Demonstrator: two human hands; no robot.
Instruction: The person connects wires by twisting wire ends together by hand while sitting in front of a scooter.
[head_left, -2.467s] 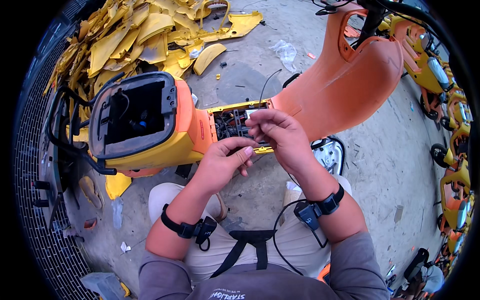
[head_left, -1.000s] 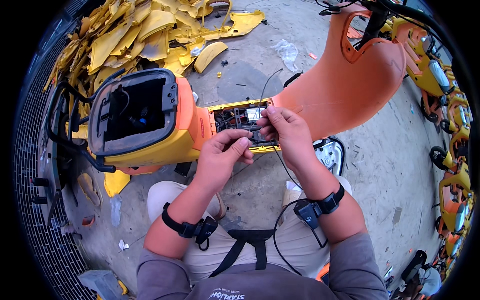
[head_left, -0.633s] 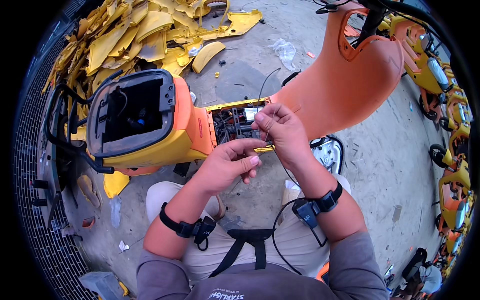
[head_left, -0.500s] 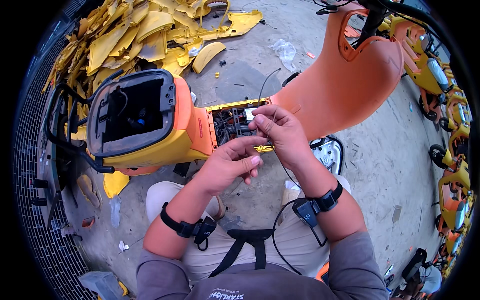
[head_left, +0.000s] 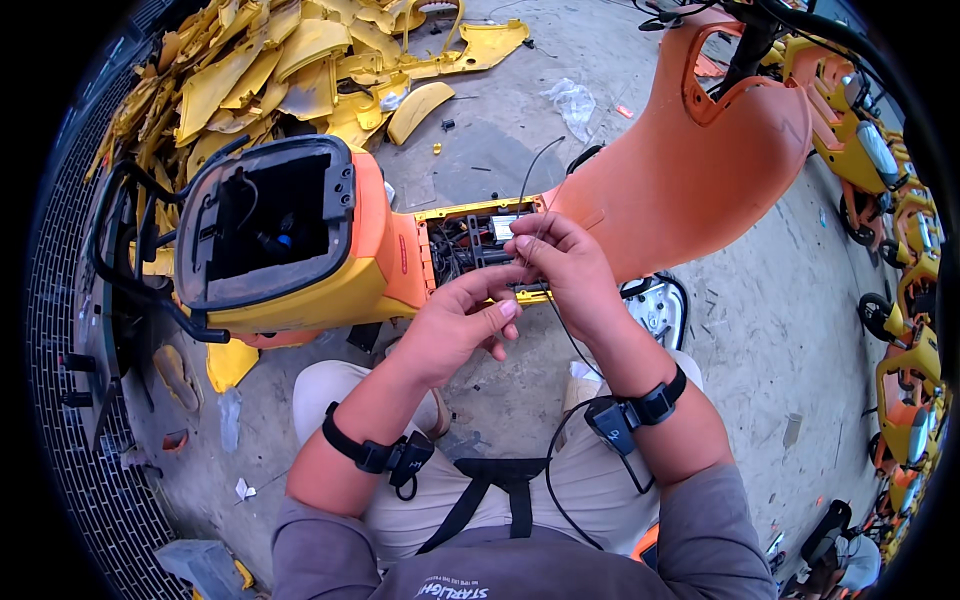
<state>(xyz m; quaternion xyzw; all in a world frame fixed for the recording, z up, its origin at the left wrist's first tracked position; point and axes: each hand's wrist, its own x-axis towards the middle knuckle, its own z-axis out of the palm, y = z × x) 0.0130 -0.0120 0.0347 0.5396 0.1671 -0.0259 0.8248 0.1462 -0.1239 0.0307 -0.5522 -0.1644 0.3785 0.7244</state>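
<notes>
My right hand [head_left: 565, 265] is closed, thumb and forefinger pinching a thin dark wire above the open middle of a yellow and orange scooter. The wire [head_left: 528, 178] arches up beyond my fingers, over the scooter's far edge. Just left and nearer, my left hand [head_left: 455, 330] has its forefinger stretched to the wire at my right hand, thumb apart and the other fingers loosely curled. Beneath both hands, the scooter's frame compartment [head_left: 460, 245] shows dark wiring and a silver-white box [head_left: 503, 228]. My fingers hide part of the compartment and of the wire.
The black seat-box opening [head_left: 265, 225] is at left, the tall orange front panel [head_left: 700, 150] at right. Yellow panels [head_left: 250, 70] are heaped at the far left. More scooters [head_left: 900, 320] line the right. Clear plastic [head_left: 572, 108] lies on the floor.
Both hands have shifted only slightly; my left hand has moved a little to the left and up. The right-hand pinch on the wire stays much the same.
</notes>
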